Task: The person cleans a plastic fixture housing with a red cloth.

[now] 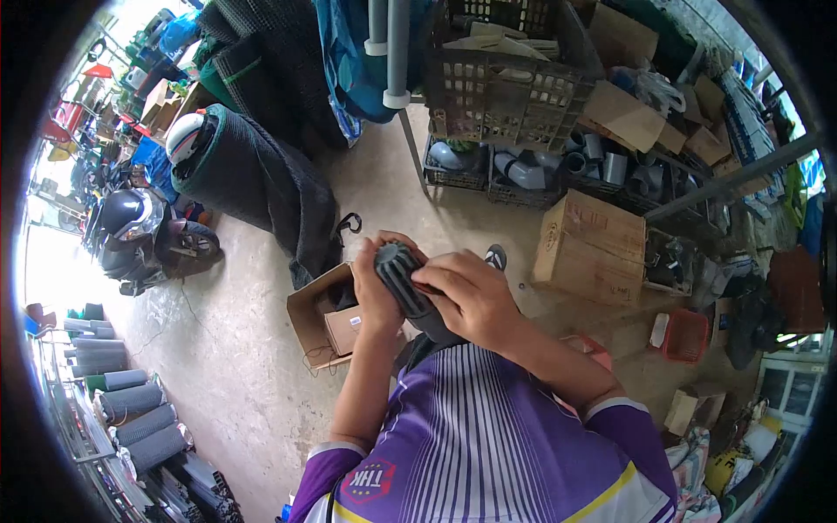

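In front of my chest is a grey ribbed plastic cylinder [398, 272], slotted lengthwise, with a flat round end tilted up; it looks like a pipe strainer. My left hand [373, 283] is closed around its left side, thumb and fingers wrapped near the top. From the right, my right hand [471, 292] presses bent fingers against the ribs. A small dark reddish edge shows at those fingertips, too little to name. Below my left forearm stands an open cardboard box [299, 307], holding a smaller brown box [343, 329] and something dark.
Beyond my hands, a black crate [514, 87] stands above bins of grey pipe fittings [527, 172]. A closed carton [588, 248] is on the floor to the right, near a red basket [686, 336]. Rolled dark netting [253, 170] and a motorbike [148, 235] are left.
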{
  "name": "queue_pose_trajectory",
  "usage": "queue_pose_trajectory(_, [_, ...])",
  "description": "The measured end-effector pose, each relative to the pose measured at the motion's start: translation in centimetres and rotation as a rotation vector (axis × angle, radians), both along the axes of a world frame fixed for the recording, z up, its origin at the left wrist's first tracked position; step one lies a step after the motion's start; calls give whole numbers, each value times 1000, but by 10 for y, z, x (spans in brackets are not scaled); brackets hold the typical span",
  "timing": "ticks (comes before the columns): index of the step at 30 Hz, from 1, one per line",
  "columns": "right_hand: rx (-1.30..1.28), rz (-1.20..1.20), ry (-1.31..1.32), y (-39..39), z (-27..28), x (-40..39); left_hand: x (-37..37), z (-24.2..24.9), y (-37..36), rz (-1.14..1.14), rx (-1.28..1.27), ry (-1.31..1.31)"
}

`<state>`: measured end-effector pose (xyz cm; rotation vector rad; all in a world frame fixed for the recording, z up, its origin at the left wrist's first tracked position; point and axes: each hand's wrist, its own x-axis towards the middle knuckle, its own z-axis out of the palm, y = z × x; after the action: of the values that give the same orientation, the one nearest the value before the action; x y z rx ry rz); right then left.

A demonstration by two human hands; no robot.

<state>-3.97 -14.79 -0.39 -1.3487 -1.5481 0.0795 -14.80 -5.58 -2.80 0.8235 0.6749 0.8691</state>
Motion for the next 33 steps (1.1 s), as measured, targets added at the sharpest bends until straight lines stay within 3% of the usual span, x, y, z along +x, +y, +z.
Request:
queue_pose_trajectory(4, [-127, 74, -73, -16, -15, -1, -8, 0, 12, -23, 162, 54])
queue_pose_trajectory(8, [-179, 181, 69, -17, -3, 7, -5, -2, 8, -62, -30, -150])
queue_pose_trajectory(13, [-99, 100, 217, -7, 14, 12, -13, -7, 14, -152, 33, -114])
queue_pose_trajectory(18, [-41, 43, 120, 7, 16, 3, -10, -5, 7, -65, 57, 4])
queue_pose_trajectory(21, [-16, 6, 49, 10, 14, 0, -15, -11, 10, -61, 203, 64])
queue_pose_trajectory(24, [-82, 41, -17, 7, 11, -2, -23, -15, 16, -146, 276, 80])
queue_pose_trajectory(27, [-160, 70, -76, -2, -4, -3, -23, -6, 22, -116, 48, -115])
queue_pose_trajectory(29, [-194, 105, -52, -4, -12, 0, -20, -6, 24, -113, 20, -85])
queue_pose_trajectory(30, [-154, 92, -31, -1, -9, 1, -20, -6, 23, -108, 2, -66])
queue_pose_trajectory(32, [-65, 49, 19, 10, 7, 3, -15, -13, 21, -117, 276, 65])
queue_pose_trajectory(33, [-6, 15, -12, 15, 15, 6, -12, -15, 16, -96, 171, 8])
